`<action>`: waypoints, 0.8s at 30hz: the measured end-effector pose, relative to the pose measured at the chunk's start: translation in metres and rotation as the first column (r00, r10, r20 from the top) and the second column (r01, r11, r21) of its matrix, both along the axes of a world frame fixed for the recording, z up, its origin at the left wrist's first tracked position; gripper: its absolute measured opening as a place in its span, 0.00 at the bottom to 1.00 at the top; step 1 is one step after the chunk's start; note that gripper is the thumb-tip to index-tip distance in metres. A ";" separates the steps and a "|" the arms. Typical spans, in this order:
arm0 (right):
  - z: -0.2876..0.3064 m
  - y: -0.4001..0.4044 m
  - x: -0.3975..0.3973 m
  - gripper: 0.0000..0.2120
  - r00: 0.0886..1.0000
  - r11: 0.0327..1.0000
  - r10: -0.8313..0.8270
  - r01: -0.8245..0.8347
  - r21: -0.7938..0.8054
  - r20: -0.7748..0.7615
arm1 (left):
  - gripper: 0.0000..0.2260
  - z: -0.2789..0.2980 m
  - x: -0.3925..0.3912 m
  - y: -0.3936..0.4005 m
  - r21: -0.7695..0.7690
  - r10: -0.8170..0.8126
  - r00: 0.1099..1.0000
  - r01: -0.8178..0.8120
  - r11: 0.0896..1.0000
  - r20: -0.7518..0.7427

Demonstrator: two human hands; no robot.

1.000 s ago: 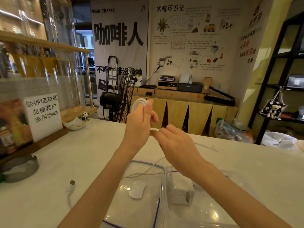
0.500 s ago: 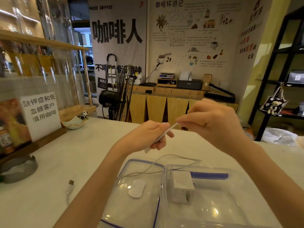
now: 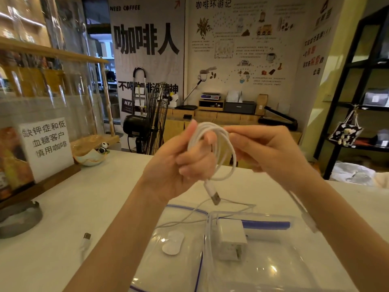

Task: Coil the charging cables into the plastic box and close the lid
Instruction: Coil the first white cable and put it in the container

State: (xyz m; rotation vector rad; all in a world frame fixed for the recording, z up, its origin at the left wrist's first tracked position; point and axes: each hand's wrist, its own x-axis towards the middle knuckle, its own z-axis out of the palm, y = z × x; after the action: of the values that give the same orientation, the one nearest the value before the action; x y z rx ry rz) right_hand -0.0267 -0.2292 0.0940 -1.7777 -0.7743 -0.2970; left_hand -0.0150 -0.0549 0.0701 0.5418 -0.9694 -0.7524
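My left hand [image 3: 179, 163] grips a white charging cable [image 3: 226, 148] wound into several loops, held up above the white counter. A USB plug [image 3: 214, 196] hangs from the bottom of the coil. My right hand [image 3: 267, 152] pinches the right side of the loops. Below them stands the clear plastic box [image 3: 280, 268] with a white charger block [image 3: 231, 241] inside. Its clear lid [image 3: 168, 268], edged in blue, lies flat to the left of the box. A second thin white cable [image 3: 185, 218] trails over the lid, and its plug end [image 3: 86, 237] lies on the counter at left.
A wooden stand with a printed sign [image 3: 45, 144], a metal ashtray [image 3: 20, 218] and a small bowl with a panda figure [image 3: 92, 154] stand along the counter's left side. Beyond the counter are a black fan [image 3: 147, 123] and wooden cabinets.
The cable went from a single strand pulled between my hands to a coil of several loops. Both hands rose and came together in front of me.
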 end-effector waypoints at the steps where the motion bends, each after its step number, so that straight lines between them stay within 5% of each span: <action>1: -0.003 0.004 -0.002 0.12 0.993 0.999 0.028 -0.026 0.021 -0.117 | 0.15 0.002 0.000 0.000 -0.072 -0.009 0.997 0.004 0.997 -0.077; 4: -0.016 0.016 -0.010 0.11 0.937 0.996 0.092 -0.088 0.027 -0.337 | 0.16 0.002 0.004 0.003 -0.148 0.106 0.968 -0.142 0.979 -0.227; 10: -0.043 0.027 -0.025 0.11 0.860 0.995 0.056 -0.088 -0.039 -0.507 | 0.20 -0.010 0.020 0.006 -0.130 0.208 0.916 -0.265 0.955 -0.342; 13: -0.053 0.032 -0.032 0.12 0.855 0.987 -0.034 -0.054 -0.153 -0.518 | 0.21 -0.014 0.023 -0.001 -0.015 0.501 0.819 -0.525 0.851 -0.279; 16: -0.058 0.035 -0.040 0.13 0.939 0.928 -0.162 0.042 -0.369 -0.302 | 0.21 -0.017 0.025 -0.007 0.142 0.771 0.630 -0.758 0.636 -0.094; 19: -0.052 0.031 -0.045 0.14 0.969 0.784 -0.243 0.226 -0.579 0.049 | 0.21 -0.024 0.025 -0.011 0.234 0.850 0.485 -0.868 0.438 0.205; 21: -0.045 0.024 -0.046 0.14 0.926 0.648 -0.262 0.378 -0.661 0.273 | 0.20 -0.029 0.022 -0.017 0.225 0.808 0.376 -0.926 0.305 0.454; 24: -0.040 0.012 -0.041 0.08 0.787 0.572 -0.135 0.558 -0.601 0.602 | 0.19 -0.034 0.017 -0.027 0.182 0.683 0.265 -0.964 0.193 0.681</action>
State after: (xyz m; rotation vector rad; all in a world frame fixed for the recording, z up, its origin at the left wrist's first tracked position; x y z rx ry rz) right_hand -0.0675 -0.2168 0.0542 -2.7555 -0.9705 -0.8408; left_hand 0.0018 -0.0821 0.0364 1.7525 -0.6243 0.2442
